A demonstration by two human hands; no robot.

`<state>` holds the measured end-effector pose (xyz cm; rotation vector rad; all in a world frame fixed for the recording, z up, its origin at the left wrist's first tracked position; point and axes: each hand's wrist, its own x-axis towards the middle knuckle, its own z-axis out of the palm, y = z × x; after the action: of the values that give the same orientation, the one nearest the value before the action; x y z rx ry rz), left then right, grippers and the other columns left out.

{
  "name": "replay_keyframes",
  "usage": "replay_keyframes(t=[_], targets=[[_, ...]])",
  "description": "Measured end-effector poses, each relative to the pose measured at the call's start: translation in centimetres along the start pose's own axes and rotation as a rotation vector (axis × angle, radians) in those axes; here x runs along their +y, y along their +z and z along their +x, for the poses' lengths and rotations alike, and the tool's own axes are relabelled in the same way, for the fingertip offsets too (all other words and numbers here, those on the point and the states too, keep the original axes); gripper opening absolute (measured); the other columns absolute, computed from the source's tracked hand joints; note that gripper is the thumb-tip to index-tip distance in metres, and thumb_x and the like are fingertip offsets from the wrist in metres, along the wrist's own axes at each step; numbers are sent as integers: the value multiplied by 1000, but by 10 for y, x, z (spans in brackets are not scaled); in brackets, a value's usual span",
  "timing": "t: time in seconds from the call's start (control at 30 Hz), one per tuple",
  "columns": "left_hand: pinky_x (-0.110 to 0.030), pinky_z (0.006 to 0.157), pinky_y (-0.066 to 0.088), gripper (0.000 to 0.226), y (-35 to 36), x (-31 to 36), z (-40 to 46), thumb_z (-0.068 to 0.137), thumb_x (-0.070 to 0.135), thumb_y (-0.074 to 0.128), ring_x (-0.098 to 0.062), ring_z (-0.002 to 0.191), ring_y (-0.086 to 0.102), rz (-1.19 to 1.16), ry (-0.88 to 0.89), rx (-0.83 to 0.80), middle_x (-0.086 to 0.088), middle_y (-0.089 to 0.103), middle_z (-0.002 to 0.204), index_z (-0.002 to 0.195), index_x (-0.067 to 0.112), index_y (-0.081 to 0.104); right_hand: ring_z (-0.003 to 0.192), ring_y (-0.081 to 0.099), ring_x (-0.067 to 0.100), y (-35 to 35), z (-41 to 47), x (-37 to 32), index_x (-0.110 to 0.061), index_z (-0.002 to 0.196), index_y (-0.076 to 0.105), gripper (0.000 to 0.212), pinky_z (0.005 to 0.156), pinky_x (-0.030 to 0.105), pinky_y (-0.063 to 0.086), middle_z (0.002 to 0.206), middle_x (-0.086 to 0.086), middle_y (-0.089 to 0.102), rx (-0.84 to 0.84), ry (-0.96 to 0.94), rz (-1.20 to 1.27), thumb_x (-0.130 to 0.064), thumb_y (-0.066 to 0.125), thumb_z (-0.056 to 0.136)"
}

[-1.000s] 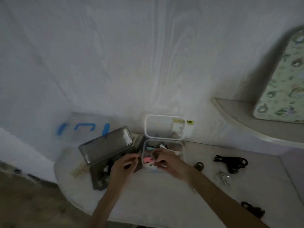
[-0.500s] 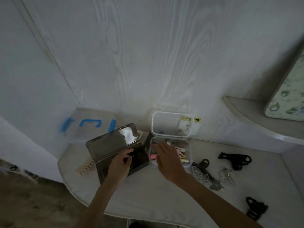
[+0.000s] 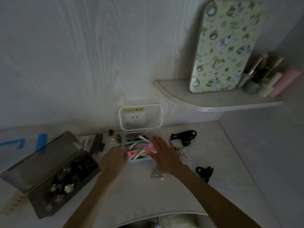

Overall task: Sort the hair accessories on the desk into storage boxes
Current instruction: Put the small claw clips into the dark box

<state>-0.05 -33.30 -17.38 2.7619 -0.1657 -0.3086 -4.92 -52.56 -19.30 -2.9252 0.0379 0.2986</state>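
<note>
A pale, smooth table (image 3: 205,186) carries a dark grey rectangular hinged plastic box (image 3: 54,176) near its left edge. At the back edge stands a small clear plastic box (image 3: 139,145) of pastel flat clips (image 3: 139,148). The left hand (image 3: 113,159) curls against its left wall; the right hand (image 3: 164,153) lies spread flat across its right side.

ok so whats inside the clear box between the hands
The clear box holds flat snap clips in pink, teal, white and black, piled crosswise. The right hand covers its right edge; whatever lies beneath the pile is hidden.
</note>
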Motion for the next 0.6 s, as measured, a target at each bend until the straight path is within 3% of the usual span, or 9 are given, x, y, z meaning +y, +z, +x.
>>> replay_keyframes(t=[0.07,0.23,0.37,0.47,0.6], targets=[[-34,93,44,32,3,22,0,95,23,41,-25,112,57,-19,5,-47,-7,59,122,124,14,53,114,61,18,-3,-6,24,-15,125,55,67,84,45,53,127,2,62,-26,15,-46,-47,3,98],[-34,94,43,36,12,62,3,96,23,41,-27,116,54,-94,115,-166,-10,55,127,131,13,46,116,59,30,-14,-16,67,-11,126,47,58,89,47,50,126,10,61,143,18,-124,-40,5,99],[-33,97,41,40,18,66,12,97,24,42,-23,119,53,-238,206,-302,-4,54,134,136,19,41,115,49,25,-27,-13,56,-9,124,48,42,102,40,41,119,12,61,339,-111,-10,-18,35,85],[-30,100,41,38,16,40,18,95,19,43,-19,122,51,-304,125,-194,1,54,134,133,24,48,114,52,25,-31,-2,23,-9,123,52,47,102,33,39,121,11,58,360,-196,106,-1,52,76],[-31,101,38,42,10,-17,30,92,6,40,-23,125,47,-180,58,-18,-7,48,136,133,14,44,123,48,28,-23,30,-47,-15,137,38,61,87,38,50,145,8,38,183,-405,142,6,43,80]])
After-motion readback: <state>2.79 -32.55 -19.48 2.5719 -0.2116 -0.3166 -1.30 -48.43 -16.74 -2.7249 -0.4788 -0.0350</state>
